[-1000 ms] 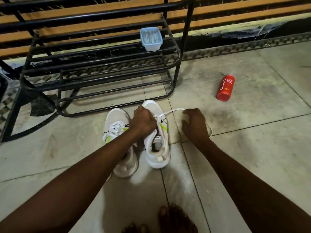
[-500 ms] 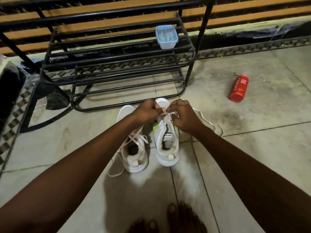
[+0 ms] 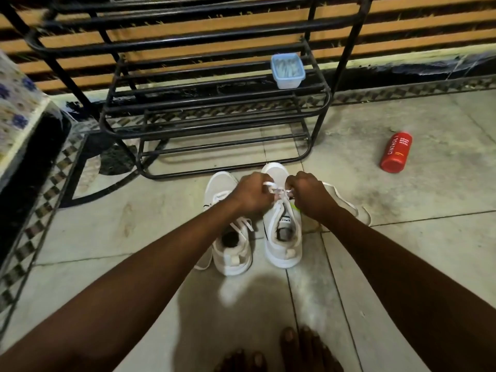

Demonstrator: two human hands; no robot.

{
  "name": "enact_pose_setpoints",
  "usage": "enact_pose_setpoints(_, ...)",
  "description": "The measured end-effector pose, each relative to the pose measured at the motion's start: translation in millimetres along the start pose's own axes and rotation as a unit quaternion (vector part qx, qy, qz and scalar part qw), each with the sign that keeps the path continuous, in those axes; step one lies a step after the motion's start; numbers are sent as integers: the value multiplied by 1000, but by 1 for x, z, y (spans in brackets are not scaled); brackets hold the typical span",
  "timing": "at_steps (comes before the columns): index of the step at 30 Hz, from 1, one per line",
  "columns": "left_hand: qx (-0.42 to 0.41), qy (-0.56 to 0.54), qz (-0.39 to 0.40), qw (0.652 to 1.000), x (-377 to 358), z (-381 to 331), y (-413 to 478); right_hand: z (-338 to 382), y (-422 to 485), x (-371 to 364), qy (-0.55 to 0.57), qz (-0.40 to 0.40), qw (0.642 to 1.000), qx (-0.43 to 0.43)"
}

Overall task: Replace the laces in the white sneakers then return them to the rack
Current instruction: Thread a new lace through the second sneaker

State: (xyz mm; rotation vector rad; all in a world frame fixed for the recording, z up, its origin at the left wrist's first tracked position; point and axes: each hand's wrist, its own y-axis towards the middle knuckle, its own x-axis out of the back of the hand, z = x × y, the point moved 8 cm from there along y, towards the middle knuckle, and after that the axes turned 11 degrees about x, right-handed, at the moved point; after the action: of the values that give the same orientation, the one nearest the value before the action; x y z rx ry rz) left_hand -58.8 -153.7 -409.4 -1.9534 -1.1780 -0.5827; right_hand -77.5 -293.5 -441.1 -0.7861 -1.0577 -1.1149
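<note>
Grip: left hand (image 3: pixel 252 194) and right hand (image 3: pixel 308 196) both pinch the lace (image 3: pixel 269 184) over the front of one sneaker (image 3: pixel 281 237), frame centre.
Second sneaker (image 3: pixel 230 253): just left of it, on the floor (image 3: pixel 107 224).
Rack (image 3: pixel 214 106): behind both sneakers, upper centre.
Box (image 3: pixel 287 71): on a rack shelf.
Bottle (image 3: pixel 396 153): lying at right.

red bottle (image 3: pixel 396 152): CINTHOL, FOAM BODY WASH | right sneaker (image 3: pixel 284 253) tongue label: partly hidden, unreadable

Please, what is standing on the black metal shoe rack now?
A small pale-blue plastic box with a lid stands on the black metal shoe rack, near the right end of one shelf. What the box holds cannot be told through its cloudy lid.
</note>
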Motion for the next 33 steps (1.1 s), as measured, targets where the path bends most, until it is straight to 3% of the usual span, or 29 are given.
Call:
enact_pose_setpoints(6,32,147,12,989,-32,12,15,-6,2,1,26,-6,1000,7)
enact_pose_setpoints(16,48,73,21,996,-17,21,19,-8,-9,7,27,-34,999,-18)
enact_pose_setpoints(19,33,12,6,999,3,15,12,-3,-11,25,49,-99,993,-31)
enact_pose_setpoints(21,6,-52,-17,998,22,6,3,11,-10,34,186,-140,972,8)
enact_pose_setpoints(24,-25,-189,-5,982,46,-9,-16,40,-6,36,328,-128,934,55)
enact_pose_setpoints(26,-36,-233,-4,972,61,-10,-27,46,-3,36,395,-141,907,33)
enact_pose_setpoints(31,-39,-261,-65,962,98,29,-45,15,-10,57,476,-277,831,-83)
enact_pose_setpoints(33,-11,-278,-94,956,108,56,-48,0,-17,63,457,-295,829,-131)
